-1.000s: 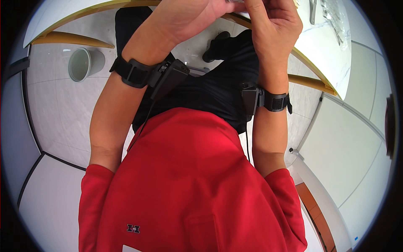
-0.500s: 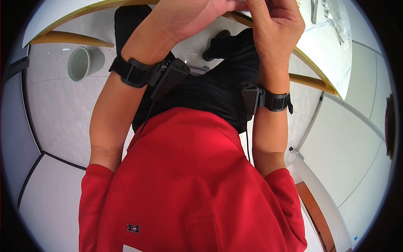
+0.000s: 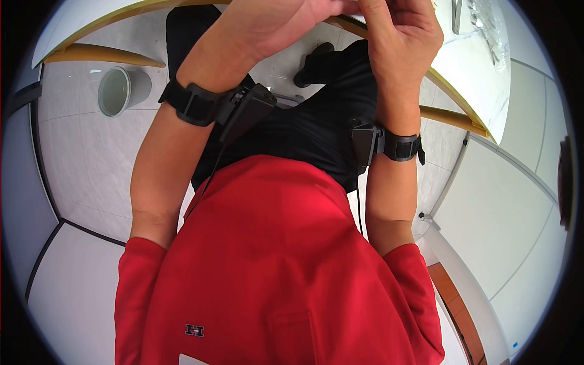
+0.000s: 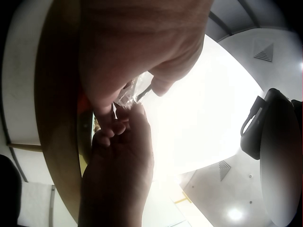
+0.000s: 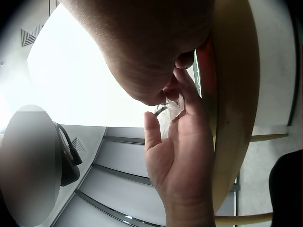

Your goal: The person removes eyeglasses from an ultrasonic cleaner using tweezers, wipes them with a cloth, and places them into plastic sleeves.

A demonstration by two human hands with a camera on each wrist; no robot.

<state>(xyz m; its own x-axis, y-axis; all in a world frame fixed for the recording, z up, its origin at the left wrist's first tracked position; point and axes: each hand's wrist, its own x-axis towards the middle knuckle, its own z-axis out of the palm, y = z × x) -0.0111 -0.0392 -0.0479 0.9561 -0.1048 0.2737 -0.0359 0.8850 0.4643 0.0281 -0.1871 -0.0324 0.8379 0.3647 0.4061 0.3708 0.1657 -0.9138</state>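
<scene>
A small piece of clear plastic (image 4: pixel 125 98) lies between both hands' fingers, beside a thin dark strip (image 4: pixel 144 92). In the head view the left hand (image 3: pixel 267 30) reaches in from the left, its fingertips meeting those of the right hand (image 3: pixel 404 48) at the top edge. The right wrist view shows the left palm, with fingers extended along the plastic (image 5: pixel 166 120) and the thumb apart from them. Curled right fingers and thumb pinch the plastic in the left wrist view. Fingers hide part of the plastic and strip.
At the right of the white table (image 3: pixel 468 73) lie a metal tool (image 3: pixel 457 17) and crumpled clear plastic packaging (image 3: pixel 485 27). A grey bin (image 3: pixel 135 90) stands on the floor at left. Wooden legs (image 3: pixel 103 55) support the table.
Both hands stay together at the top edge of the head view. The right hand has shifted slightly to the right; the rest looks nearly the same.
</scene>
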